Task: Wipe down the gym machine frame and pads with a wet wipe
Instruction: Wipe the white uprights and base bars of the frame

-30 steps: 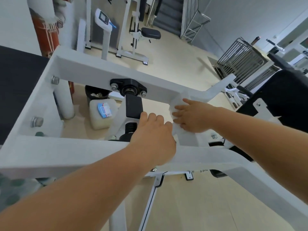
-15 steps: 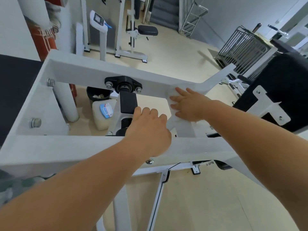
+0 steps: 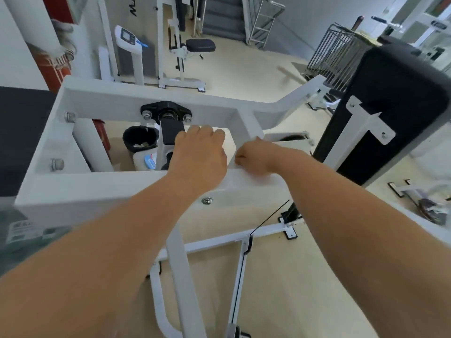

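Note:
The white machine frame (image 3: 97,186) forms a rectangle of beams below me, with a black bearing block (image 3: 166,111) on its far beam. My left hand (image 3: 199,154) rests on the near beam, its fingers curled over the inner edge. Just to its right, my right hand (image 3: 256,158) is bunched into a fist round the white wet wipe (image 3: 240,148), pressing it where the short cross beam meets the near beam. Most of the wipe is hidden by the fingers. A black pad (image 3: 395,106) on a white bracket stands at the right.
Under the frame sit a black bin (image 3: 140,140) and a white jug (image 3: 141,159). Behind are a weighing scale (image 3: 129,37), another machine with a black seat (image 3: 200,45), stairs and a grey metal rack (image 3: 336,54). Beige floor surrounds the machine.
My right hand has slid back along the cross beam from the far beam toward the near one, its flat fingers now curled on the wipe. The left hand stays on the near beam.

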{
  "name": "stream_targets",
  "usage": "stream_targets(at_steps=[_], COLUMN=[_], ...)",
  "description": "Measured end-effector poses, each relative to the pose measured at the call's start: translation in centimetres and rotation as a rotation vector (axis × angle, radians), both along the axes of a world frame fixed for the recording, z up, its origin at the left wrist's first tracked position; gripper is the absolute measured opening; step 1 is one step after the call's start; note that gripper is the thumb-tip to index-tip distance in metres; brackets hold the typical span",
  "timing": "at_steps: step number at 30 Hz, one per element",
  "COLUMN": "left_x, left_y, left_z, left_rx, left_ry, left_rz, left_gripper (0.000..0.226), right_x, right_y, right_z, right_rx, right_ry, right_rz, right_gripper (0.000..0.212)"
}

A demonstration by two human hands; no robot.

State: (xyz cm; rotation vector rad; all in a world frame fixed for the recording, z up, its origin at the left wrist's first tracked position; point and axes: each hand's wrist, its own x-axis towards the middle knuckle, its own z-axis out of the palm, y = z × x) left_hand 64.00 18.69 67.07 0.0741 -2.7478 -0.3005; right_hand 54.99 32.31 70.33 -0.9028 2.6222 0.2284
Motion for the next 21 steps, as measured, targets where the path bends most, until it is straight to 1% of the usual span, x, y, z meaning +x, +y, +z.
stream_targets(at_steps=[1,3,5,7,9,10,13,15,18,21], left_x=[0.6,2.7,5.8,9.5,13.2,15.0,19.8,22.6,26.4,29.8], left_y=[-0.1,-0.6,-0.9,-0.8,-0.4,-0.1,1.1,2.0,3.0,3.7], left_z=[0.1,0.2,0.1,-0.5,-1.7,-2.2,-3.4,-4.0,-5.6,-7.8], left_rx=[0.059,0.202,0.313,0.400,0.487,0.566,0.924,1.047,1.251,1.499], left_ry=[0.078,0.273,0.397,0.402,0.327,0.274,0.106,0.028,-0.023,-0.021], left_rz=[-0.014,-0.028,0.004,0.066,0.142,0.179,0.263,0.291,0.323,0.355], left_gripper=[0.027,0.028,0.027,0.026,0.024,0.022,0.016,0.016,0.020,0.024], right_x=[0.9,2.9,5.9,8.8,11.6,13.0,17.5,20.6,25.4,30.3], right_y=[0.0,0.4,1.2,1.7,1.9,1.9,1.6,1.3,0.9,0.7], right_z=[-0.6,-2.0,-3.2,-3.9,-4.4,-4.5,-4.9,-5.5,-7.1,-9.3], right_rx=[-0.108,-0.397,-0.685,-0.951,-1.151,-1.203,-1.284,-1.302,-1.203,-1.129], right_ry=[0.033,0.105,0.125,0.075,-0.004,-0.020,-0.082,-0.148,-0.263,-0.366], right_rz=[-0.013,-0.062,-0.116,-0.192,-0.257,-0.263,-0.225,-0.180,-0.119,-0.099], right_gripper=[0.037,0.037,0.039,0.034,0.031,0.031,0.032,0.033,0.036,0.035])
